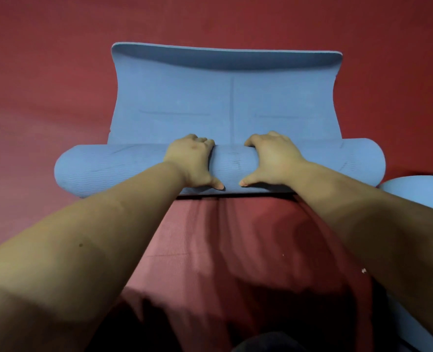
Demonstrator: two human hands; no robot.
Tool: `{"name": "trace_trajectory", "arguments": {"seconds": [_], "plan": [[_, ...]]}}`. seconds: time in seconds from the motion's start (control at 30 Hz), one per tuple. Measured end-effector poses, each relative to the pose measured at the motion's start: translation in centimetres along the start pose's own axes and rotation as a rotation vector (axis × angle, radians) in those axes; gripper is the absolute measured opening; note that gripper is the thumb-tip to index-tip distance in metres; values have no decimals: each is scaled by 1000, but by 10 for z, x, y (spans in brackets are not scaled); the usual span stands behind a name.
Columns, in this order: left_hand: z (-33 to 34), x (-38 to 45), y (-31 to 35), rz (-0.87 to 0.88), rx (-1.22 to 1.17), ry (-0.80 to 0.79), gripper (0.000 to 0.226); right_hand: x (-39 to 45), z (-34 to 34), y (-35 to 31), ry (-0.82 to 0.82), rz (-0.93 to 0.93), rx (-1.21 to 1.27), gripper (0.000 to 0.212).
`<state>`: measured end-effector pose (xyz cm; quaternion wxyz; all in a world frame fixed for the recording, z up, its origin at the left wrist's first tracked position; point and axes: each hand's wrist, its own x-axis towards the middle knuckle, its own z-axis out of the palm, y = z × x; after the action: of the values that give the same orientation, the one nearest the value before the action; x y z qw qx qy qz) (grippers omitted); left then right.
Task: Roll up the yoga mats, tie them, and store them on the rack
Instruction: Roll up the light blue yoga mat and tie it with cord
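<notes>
Yoga mat (197, 102), one, half-rolled under two hands: left (191, 161), right (273, 158).

Blue yoga mat (197, 105) on red floor (45, 85), near part wound into a thick roll (108, 168), far edge curling upward. Left hand (192, 161) and right hand (273, 158) side by side on the roll's middle, fingers curled over the top, thumbs underneath. Another blue mat (418, 196) at right edge.

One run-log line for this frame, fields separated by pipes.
phase: rolling | blue yoga mat: part rolled, far end curled up | left hand: grips roll | right hand: grips roll | tie: not yet | floor: red
</notes>
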<state>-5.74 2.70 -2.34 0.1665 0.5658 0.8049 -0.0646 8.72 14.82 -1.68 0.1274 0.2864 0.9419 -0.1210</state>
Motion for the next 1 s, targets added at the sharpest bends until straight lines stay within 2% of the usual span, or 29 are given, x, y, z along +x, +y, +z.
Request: {"name": "trace_trajectory", "arguments": {"seconds": [0.1,0.17,0.23,0.47,0.73,0.83,1.0], "plan": [[0,-8,2,-13,-54,-5,97,-7,1,-2,-25,-3,6,98],[-1,-11,3,-8,-90,-39,102,-11,5,-5,-75,-19,-42,112],[-2,-14,4,4,-69,-87,110,-15,11,-7,-67,-24,-91,117],[-2,-7,2,7,30,-120,120,-2,4,-1,-38,-63,-95,100],[6,-23,4,97,82,-57,95,-32,19,-7,5,-81,-88,92],[14,-56,16,125,68,-120,87,-67,27,-14,-61,-101,-33,94],[46,-131,43,127,39,-149,90,-132,42,-28,-197,-177,-30,98]]}}
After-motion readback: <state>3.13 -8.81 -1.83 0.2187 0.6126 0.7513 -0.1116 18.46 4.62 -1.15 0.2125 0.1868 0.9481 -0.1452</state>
